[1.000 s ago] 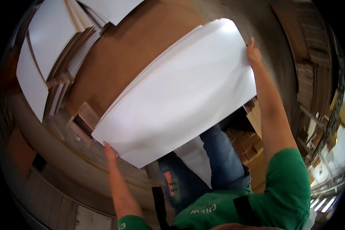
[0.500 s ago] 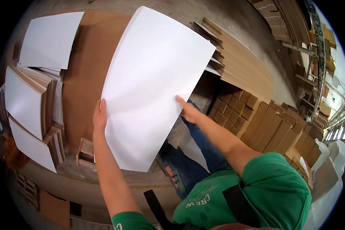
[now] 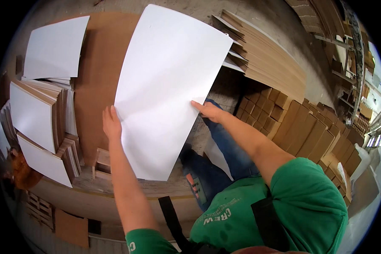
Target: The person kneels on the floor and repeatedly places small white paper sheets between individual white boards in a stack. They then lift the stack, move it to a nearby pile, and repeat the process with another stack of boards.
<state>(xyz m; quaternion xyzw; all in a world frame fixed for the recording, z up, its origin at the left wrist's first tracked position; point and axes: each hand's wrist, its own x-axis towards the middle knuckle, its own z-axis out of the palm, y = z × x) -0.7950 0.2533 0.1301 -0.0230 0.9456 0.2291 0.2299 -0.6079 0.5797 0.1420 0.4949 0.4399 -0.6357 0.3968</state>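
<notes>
A large white panel (image 3: 169, 72) is held up in front of me, tilted, with its far end over a brown board. My right hand (image 3: 208, 111) grips the panel's right edge, thumb on the white face and the other fingers mostly hidden beneath. At the left edge, my left hand (image 3: 111, 122) presses against the panel with its fingers stretched along the side. The brown board (image 3: 96, 63) shows to the left of the panel, lying flat like a work surface.
White-faced panels are stacked at the left (image 3: 34, 112), with another white panel (image 3: 53, 47) behind. A small wooden frame (image 3: 101, 163) sits below the brown board. Long brown boards (image 3: 271, 55) are piled at the far right, near cardboard bundles (image 3: 300, 131). Shelving (image 3: 351, 63) stands beyond.
The white panel has shifted slightly left toward the brown board, with both hands moving along with it. My view has turned a little, so the surroundings sit farther right.
</notes>
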